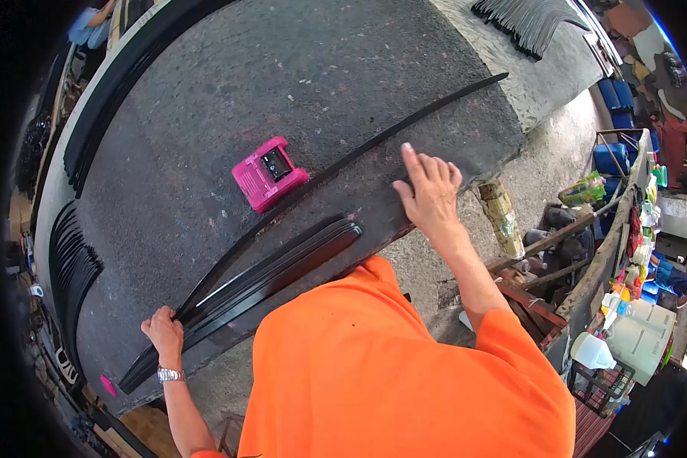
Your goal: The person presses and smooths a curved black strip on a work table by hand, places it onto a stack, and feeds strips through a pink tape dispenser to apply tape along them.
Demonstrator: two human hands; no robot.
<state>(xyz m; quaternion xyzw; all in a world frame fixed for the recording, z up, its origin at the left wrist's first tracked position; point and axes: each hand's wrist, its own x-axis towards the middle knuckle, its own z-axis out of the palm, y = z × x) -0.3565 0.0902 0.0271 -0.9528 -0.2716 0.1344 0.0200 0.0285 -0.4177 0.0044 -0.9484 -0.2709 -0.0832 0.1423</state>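
A long, thin black strip [374, 141] curves across the dark worktable, its far tip near the upper right edge. My left hand [164, 332], with a metal watch on the wrist, has its fingers closed on the strip's near end. Beside that hand lies a small stack of glossy black strips [282, 267], close to the table's front edge. My right hand [433, 187] is open, fingers stretched out, just on the near side of the long strip and holding nothing. A bright pink device with a dark screen [269, 174] rests on the table, close to the strip's middle.
Bundles of black strips [122, 84] line the table's far left side, with a fanned bundle [72, 267] below. Another pile [530, 23] lies at the top right. A small pink piece [108, 385] sits near the left corner. Right of the table stand a cluttered bench [618, 229] and blue containers [611, 159].
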